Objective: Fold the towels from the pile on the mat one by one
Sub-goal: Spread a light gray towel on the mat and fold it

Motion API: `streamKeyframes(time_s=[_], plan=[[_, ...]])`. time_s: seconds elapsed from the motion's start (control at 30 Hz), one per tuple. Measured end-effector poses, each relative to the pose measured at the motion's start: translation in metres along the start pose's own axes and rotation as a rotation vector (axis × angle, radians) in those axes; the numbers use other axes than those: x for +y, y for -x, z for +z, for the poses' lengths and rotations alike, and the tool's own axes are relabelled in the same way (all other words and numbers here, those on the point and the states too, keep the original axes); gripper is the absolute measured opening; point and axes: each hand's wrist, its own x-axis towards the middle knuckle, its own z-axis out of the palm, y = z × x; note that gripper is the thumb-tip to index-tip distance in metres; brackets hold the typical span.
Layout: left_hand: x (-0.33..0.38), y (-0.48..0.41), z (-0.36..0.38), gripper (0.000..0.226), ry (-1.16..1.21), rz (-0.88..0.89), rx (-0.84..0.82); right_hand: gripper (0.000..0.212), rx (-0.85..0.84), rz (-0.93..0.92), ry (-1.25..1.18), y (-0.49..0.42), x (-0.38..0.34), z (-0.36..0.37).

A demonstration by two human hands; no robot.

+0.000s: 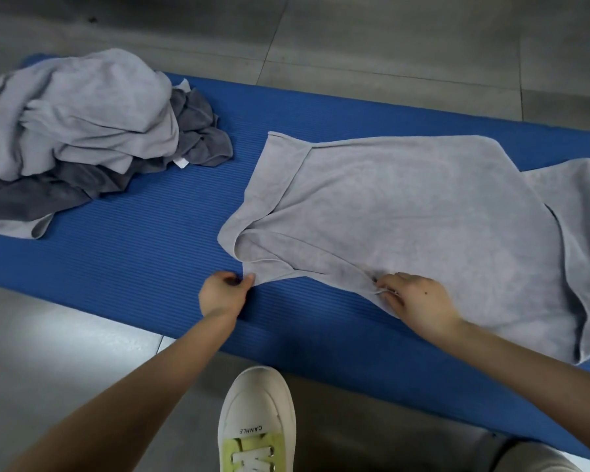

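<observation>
towel: light grey towel (423, 212) lies spread on the right half of the blue mat (133, 250). Its far-left flap is turned over, the near-left edge is doubled back, and the right end is rumpled.
pile: the pile (82, 131), mixed light and dark grey, sits at the mat's left end, well apart from the spread towel.
left hand: the left hand (223, 294) is curled, thumb and finger pinching the near-left corner.
right hand: the right hand (419, 301) is nipping the near hem further along. The hands are apart, both on the same edge.
step: looks like squaring the sheet up before the first fold.
how: pull the two grips apart to tension the hem. Flip the turned flaps flat first, or the creases get locked into the fold. Then smooth out the rumpled right end.
edges: the near hem runs skewed to the mat's ribs, so align it with them.
room: bare mat lies between the towel and the pile, enough for a leftward drag. A shoe (258, 413) stands on the grey floor (389, 46) just beside the mat's near edge, so watch it on any pull toward the body.
</observation>
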Motion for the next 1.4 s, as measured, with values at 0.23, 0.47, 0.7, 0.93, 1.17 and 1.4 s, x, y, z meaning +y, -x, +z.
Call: streamKeyframes(time_s=[0.23,0.47,0.7,0.93,1.17,1.4], plan=[[0.02,-0.001,-0.011,0.019,0.277,-0.098,-0.037,0.017,0.012,-0.092,-0.082,0.009,-0.013,-0.003],[0.007,-0.028,-0.13,0.034,-0.166,0.14,-0.08,0.018,-0.179,-0.402,-0.077,0.016,-0.033,0.016],[0.038,-0.032,-0.094,0.039,-0.57,0.521,-0.223,0.032,-0.546,-0.326,0.002,0.018,-0.044,0.034],[0.114,-0.007,0.004,0.034,-0.625,0.96,-0.415,0.013,-0.16,-0.03,-0.015,0.016,0.022,-0.034],[0.193,0.032,0.104,0.03,-0.647,1.215,-0.544,0.016,0.249,0.755,0.055,0.064,0.148,-0.109],[0.262,0.08,0.2,0.026,-0.724,1.384,-0.623,0.032,0.424,1.036,0.011,0.094,0.247,-0.13]])
